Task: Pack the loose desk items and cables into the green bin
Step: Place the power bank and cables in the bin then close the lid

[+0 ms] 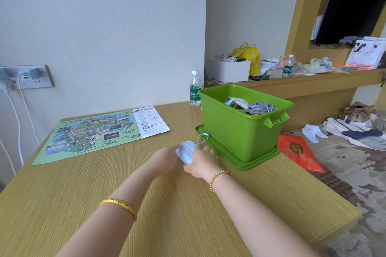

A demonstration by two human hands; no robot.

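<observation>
The green bin (236, 129) stands on its green lid (240, 162) at the right side of the wooden desk (104, 204). A coiled grey cable (261, 108) and some papers lie inside it. Just left of the bin, both my hands hold a folded light-blue face mask (186, 151) above the desk. My left hand (166, 157) grips its left side, and my right hand (200, 162) grips its right side. One ear loop (203, 139) sticks up toward the bin.
A printed map with handwriting (104, 133) lies flat at the desk's back left. A water bottle (195, 88) stands behind the bin. Chargers and white cables hang from a wall socket (27, 77). A cluttered shelf (292, 81) runs right; a red envelope (298, 152) lies on the floor.
</observation>
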